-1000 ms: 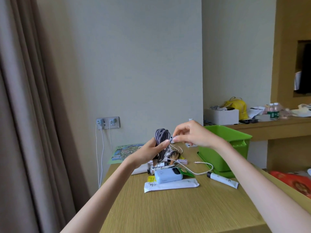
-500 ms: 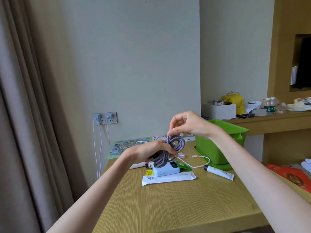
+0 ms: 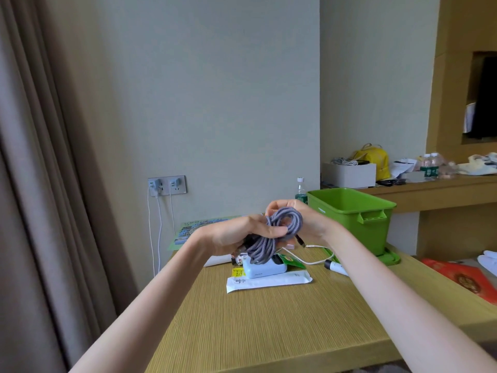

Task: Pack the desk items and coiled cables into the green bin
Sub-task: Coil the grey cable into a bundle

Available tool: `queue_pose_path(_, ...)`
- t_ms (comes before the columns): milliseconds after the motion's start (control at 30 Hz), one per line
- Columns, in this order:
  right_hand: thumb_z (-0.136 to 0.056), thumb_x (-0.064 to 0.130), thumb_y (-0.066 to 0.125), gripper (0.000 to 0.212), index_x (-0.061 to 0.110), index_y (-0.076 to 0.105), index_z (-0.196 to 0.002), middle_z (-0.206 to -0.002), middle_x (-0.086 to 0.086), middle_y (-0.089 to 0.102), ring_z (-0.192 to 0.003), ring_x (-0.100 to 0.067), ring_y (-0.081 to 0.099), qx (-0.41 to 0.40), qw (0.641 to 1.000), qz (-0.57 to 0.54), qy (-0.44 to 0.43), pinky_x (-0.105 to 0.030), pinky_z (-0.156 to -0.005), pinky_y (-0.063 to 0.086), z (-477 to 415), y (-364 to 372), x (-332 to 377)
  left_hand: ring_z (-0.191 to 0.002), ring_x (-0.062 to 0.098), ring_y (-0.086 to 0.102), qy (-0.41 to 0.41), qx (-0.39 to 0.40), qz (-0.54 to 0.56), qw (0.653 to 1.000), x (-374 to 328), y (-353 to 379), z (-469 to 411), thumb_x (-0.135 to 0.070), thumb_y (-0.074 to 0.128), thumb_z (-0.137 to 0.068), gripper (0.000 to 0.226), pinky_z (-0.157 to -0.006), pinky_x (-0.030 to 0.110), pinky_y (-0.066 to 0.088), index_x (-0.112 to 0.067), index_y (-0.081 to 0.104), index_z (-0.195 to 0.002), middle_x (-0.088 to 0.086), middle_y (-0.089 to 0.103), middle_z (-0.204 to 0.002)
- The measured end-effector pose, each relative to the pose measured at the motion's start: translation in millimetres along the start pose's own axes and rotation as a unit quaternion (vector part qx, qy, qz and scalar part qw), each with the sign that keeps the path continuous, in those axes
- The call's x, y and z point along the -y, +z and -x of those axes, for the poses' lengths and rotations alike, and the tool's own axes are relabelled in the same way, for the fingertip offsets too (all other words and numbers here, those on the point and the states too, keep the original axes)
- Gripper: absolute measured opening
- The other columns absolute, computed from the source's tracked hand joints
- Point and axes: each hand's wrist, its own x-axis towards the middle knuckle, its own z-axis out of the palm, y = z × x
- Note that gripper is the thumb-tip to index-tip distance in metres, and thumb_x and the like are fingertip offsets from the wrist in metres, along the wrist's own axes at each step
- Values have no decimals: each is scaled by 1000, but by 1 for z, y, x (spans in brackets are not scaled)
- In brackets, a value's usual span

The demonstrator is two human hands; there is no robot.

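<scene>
— Cable point(image 3: 279, 230), the purple braided one, is held up in mid-air over the far end of the desk point(image 3: 269, 332), just left of the bin point(image 3: 349, 224). Not packed yet. Any idea why two hands are needed for it?

— Looks like the coil is being tidied before it gets dropped in. The lower strands are gripped by the left hand point(image 3: 236, 235), with the thumb laid across the bundle so the loops can't spring apart. The top loop is cupped by the right hand point(image 3: 304, 219), fingers curled round it from behind. So both hands are closed on the cable and neither is free. A dark plug end can be seen poking out under the right hand. Where the other end sits can't be told.

— And the bin, anything in it?

— Can't be told, only the inner walls are shown from this angle. It's parked open-topped on what is probably its lid point(image 3: 390, 258), near the right edge of the desk. The coil could simply be swung right and let go, so a short reach was likely the idea.

— What's left on the desk?

— Plenty. A blue power bank point(image 3: 265, 269) is lying right under the coil, with a long white packet point(image 3: 269, 282) just in front and a green sachet point(image 3: 291, 259) beside it. A white cable point(image 3: 322, 261) is trailed loose toward the bin, with a tube point(image 3: 334, 267) near it. That loose one would probably need coiling too.
</scene>
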Motion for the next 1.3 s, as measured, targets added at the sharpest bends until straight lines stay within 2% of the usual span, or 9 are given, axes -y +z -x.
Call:
queue_pose_path(167,-94,1,55,9,0,63,-91,-76,-13,55,-50,-9,45,-36,997,55,28,-12,-38,31,3,2,-11,-85,24,55,-34,-66,-151,986,6,-22,12,-35,64,-90,33,-75,37,38,-4,69,-101,7,66,-92)
queue_pose_path(233,-92,-1,58,18,-12,61,-106,-82,-17,53,-51,-12,40,-51,998,40,19,-13,-39,29,4,1,-17,-88,19,62,-10,-113,-141,983,12,-27,11,-30,66,-89,35,-76,28,46,-3,63,-111,7,68,-98)
queue_pose_path(333,-87,-6,61,31,-12,59,-117,-74,-11,60,-51,-11,43,-80,997,-16,-2,-16,-42,34,3,5,-25,-80,8,67,55,-218,-79,971,17,-28,6,-27,70,-84,38,-64,17,49,-7,49,-109,8,69,-99)
queue_pose_path(433,-87,-3,62,23,-5,65,-110,-65,0,67,-48,-7,52,-104,993,-43,-26,-16,-45,41,0,12,-30,-82,16,68,120,-279,-54,951,25,-31,-4,-26,72,-82,41,-68,24,52,-8,44,-105,16,70,-99)
queue_pose_path(600,-84,-4,67,21,-3,67,-106,-74,-12,74,-53,-18,65,-163,983,71,-50,-25,-52,55,1,16,-28,-55,17,49,182,-389,-147,891,40,-40,-16,-31,76,-81,43,-52,26,40,-9,41,-95,3,59,-65)
queue_pose_path(800,-94,-2,53,14,0,66,-94,-81,-18,72,-72,-29,72,-152,980,65,-112,-30,-62,58,6,21,-18,-44,10,38,183,-424,-207,862,50,-46,-22,-40,69,-86,41,-48,21,33,-14,37,-92,-8,51,-50)
queue_pose_path(933,-98,-6,44,23,-9,61,-113,-99,-20,72,-91,-32,73,-106,987,4,-117,-27,-77,59,14,16,-13,-51,18,43,179,-404,-182,878,46,-47,-21,-40,67,-87,41,-54,31,37,-14,37,-94,22,62,-69)
queue_pose_path(1133,-83,16,71,25,0,73,-103,-86,-2,73,-71,-7,66,-167,977,38,-127,-20,-59,51,12,17,-9,-63,22,54,188,-386,-132,894,45,-39,-20,-43,66,-87,42,-60,38,43,-15,36,-95,20,72,-87)
queue_pose_path(1300,-83,12,71,26,-6,70,-102,-87,-15,73,-58,-10,59,-167,980,7,-108,-20,-50,47,11,14,-1,-68,22,50,201,-363,-97,905,46,-33,-22,-42,65,-87,38,-60,36,38,-18,37,-92,28,68,-92)
